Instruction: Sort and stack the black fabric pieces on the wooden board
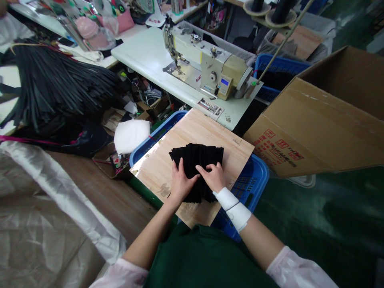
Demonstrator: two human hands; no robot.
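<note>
Your left hand (180, 182) and right hand (214, 176) both press flat, fingers spread, on the fanned stack of black fabric pieces (198, 160); neither grip is closed around anything. The stack lies on a wooden board (168, 160) laid over a blue crate (255, 176). The lower pieces are hidden under your palms, so their count cannot be made out. A white wrap (235, 208) covers your right wrist. Behind the board stands 1 sewing machine (207, 64) on a white surface (144, 56). A cardboard box (324, 120) sits right, black straps (51, 88) left.
</note>
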